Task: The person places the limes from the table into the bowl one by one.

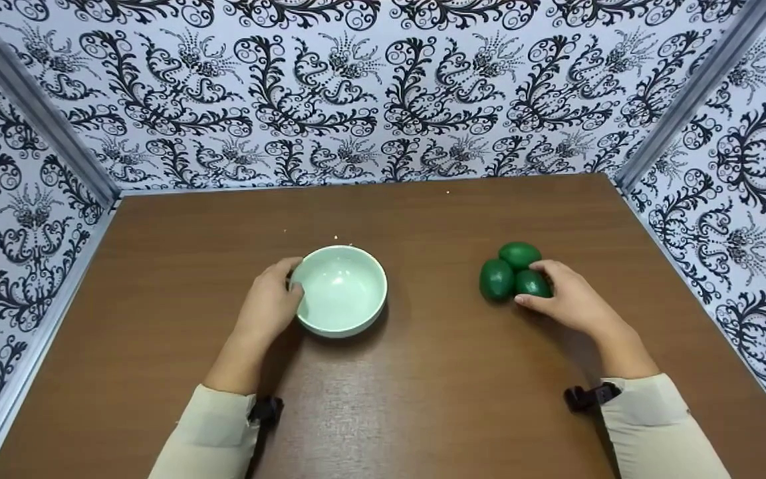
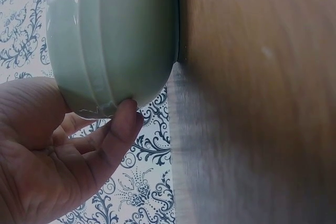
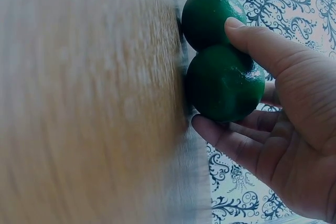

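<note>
A pale green bowl [image 1: 342,290] stands upright on the table, with nothing inside it. My left hand [image 1: 268,299] grips its left rim, thumb over the edge and fingers along the outer wall [image 2: 126,40]. On the right lie three glossy dark green egg-shaped fruits, close together. My right hand [image 1: 569,296] has its thumb and fingers curled around the nearest right fruit [image 1: 532,284], which is low at the tabletop. Beside that one are the left fruit [image 1: 497,279] and the back fruit [image 1: 520,255]. The right wrist view shows the held fruit [image 3: 223,85] between thumb and fingers.
The brown wooden table [image 1: 423,386] is bounded by a patterned back wall [image 1: 356,100] and side walls with grey corner strips. Small white specks lie behind the bowl. Each sleeved forearm carries a black wrist device [image 1: 265,411].
</note>
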The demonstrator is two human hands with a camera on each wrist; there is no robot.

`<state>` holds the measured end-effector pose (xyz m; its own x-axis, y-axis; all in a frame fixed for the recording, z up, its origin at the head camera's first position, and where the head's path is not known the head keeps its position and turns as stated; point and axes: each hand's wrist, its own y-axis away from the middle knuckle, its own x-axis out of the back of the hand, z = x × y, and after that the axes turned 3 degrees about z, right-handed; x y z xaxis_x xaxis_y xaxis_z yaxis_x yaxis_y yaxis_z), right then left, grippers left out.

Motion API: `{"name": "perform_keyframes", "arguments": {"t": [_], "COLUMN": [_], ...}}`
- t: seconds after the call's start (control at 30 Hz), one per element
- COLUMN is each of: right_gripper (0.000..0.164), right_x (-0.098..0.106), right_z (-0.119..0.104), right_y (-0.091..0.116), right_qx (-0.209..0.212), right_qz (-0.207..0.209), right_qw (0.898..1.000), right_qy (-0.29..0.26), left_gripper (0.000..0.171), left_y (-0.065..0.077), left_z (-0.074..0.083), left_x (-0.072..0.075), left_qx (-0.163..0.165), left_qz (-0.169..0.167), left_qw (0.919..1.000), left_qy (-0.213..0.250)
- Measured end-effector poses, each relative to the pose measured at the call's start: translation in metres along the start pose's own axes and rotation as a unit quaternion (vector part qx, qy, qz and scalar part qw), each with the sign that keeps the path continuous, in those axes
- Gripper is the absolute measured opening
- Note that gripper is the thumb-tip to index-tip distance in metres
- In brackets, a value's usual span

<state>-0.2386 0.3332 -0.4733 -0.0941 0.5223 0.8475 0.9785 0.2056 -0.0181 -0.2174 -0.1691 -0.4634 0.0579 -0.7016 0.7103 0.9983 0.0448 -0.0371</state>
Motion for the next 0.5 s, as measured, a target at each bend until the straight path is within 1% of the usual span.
{"name": "perform_keyframes", "arguments": {"t": [0.5], "right_gripper": [0.079], "right_x": [0.0011], "right_z": [0.0006], "right_y": [0.0001], "right_qx": [0.003], "right_qz": [-0.004], "right_qw": [1.0], "right_qy": [0.002], "left_gripper": [0.052], "left_y": [-0.001], "left_z": [-0.001], "left_x": [-0.0003], "left_qx": [-0.003], "left_qz": [0.0], "left_qw": [1.0], "left_qy": [0.001]}}
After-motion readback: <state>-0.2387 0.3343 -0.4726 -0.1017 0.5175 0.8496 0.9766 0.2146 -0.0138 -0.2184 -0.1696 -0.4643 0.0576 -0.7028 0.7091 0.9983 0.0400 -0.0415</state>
